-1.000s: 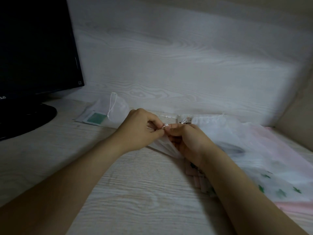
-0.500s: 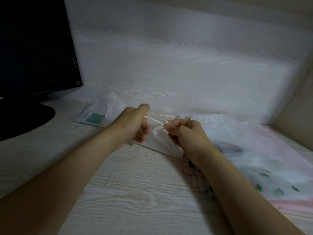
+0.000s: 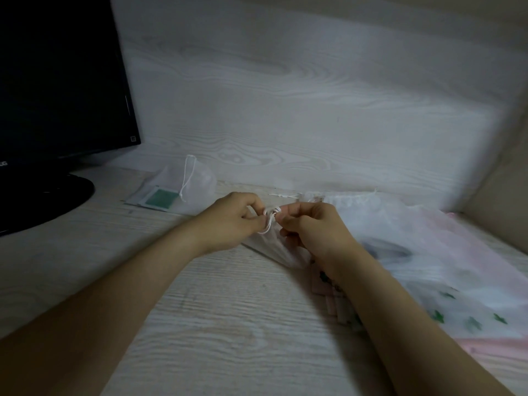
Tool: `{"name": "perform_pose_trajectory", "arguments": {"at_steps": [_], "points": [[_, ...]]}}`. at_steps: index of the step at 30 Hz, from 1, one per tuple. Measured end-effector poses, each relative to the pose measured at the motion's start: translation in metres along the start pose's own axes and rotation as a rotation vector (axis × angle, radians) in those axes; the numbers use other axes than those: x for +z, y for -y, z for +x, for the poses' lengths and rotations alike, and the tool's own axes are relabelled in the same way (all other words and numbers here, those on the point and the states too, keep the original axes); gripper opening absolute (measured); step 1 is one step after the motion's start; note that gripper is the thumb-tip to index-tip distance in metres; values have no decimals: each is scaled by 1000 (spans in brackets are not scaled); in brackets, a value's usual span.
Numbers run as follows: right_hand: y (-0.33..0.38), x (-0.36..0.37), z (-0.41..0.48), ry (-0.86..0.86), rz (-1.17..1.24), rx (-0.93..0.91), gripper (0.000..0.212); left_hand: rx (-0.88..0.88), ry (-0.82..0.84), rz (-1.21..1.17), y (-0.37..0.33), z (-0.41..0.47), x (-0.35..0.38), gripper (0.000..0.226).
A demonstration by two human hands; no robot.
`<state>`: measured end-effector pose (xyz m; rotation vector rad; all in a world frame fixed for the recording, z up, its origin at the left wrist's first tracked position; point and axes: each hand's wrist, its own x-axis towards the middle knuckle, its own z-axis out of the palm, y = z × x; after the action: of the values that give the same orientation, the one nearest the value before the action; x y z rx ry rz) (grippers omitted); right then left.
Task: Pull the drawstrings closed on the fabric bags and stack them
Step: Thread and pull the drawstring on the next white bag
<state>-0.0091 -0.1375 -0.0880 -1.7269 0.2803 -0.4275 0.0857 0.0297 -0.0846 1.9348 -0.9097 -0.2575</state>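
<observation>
Pinching thin white drawstring (image 3: 269, 224) in left hand (image 3: 232, 221) fingers, gripping gathered mouth of sheer white fabric bag (image 3: 275, 248) in right hand (image 3: 315, 234) fingers, over pale wood-grain bench (image 3: 228, 324).

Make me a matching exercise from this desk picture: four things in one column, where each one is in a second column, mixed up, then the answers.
Column one:
1. black computer monitor
2. small white mesh bag with a green label
3. white drawstring cord
4. pile of sheer white and pink fabric bags

Column two:
A. pinched between the left hand and the right hand
B. far left of the pale wooden desk
C. spread out on the right
D. lying flat beyond the left hand

Pairs: 1-B, 2-D, 3-A, 4-C
</observation>
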Motion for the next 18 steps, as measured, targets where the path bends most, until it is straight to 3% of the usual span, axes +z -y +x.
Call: {"name": "perform_pose_trajectory", "arguments": {"at_steps": [9, 14, 16, 18], "points": [[6, -2, -5, 14, 13, -47, 5, -157, -203, 242, -9, 3, -8, 34], [7, -1, -6, 20, 21, -80, 7, -157, -334, 376, 1, 5, -11, 44], [5, -3, -4, -12, -79, -125, 6, -122, -382, 434, 3, 4, -11, 48], [3, -6, -1, -67, -330, -235, 7, -83, -417, 461, 5, 4, -11, 50]]}}
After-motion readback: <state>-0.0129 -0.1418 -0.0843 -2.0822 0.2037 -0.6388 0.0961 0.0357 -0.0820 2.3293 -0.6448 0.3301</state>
